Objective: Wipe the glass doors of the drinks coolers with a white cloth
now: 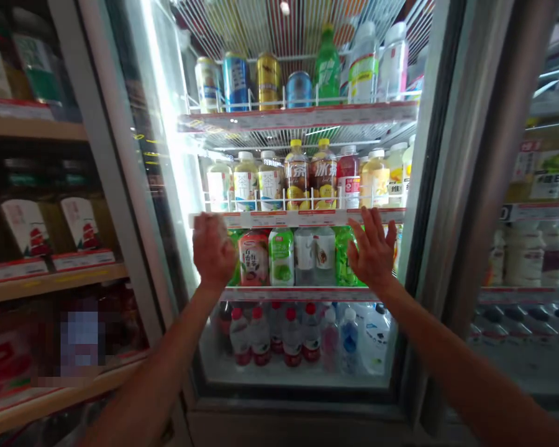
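My left hand is raised at the left side of a lit drinks fridge, fingers up and thumb apart, a little blurred. It holds nothing and covers part of a green-labelled bottle on the third shelf. My right hand is up at the right side, its fingers spread and empty, in front of a green bottle. Between the hands stand a red-labelled tea bottle, a green-and-white bottle and clear bottles with white labels. Whether either hand touches anything, I cannot tell.
Above are iced tea bottles with yellow caps and a top row with a gold can and a green bottle. Red-capped bottles stand at the bottom. Wooden shelves flank the left; a metal fridge frame rises on the right.
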